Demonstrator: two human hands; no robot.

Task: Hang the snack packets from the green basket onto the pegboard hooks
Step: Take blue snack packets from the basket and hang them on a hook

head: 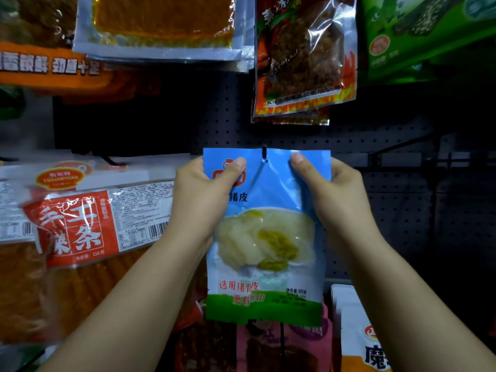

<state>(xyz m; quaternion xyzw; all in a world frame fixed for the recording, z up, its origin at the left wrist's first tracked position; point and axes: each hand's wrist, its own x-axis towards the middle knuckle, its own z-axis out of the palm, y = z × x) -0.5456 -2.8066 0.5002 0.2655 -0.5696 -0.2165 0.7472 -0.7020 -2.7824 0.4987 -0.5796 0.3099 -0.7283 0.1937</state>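
Note:
A blue snack packet (264,237) with a pale food picture and a green bottom band is held upright in front of the dark pegboard (389,162). My left hand (204,194) pinches its top left corner, thumb on the front. My right hand (330,191) pinches the top right corner the same way. A black hook tip (264,153) pokes through the hole at the packet's top centre. The green basket is out of view.
Hung packets surround the spot: a flame-printed one (306,55) above, a silver-edged orange one (161,25) upper left, a green one (424,36) upper right, red-and-white ones (80,224) at left, pink (284,345) and white (357,334) ones below. Bare pegboard lies to the right.

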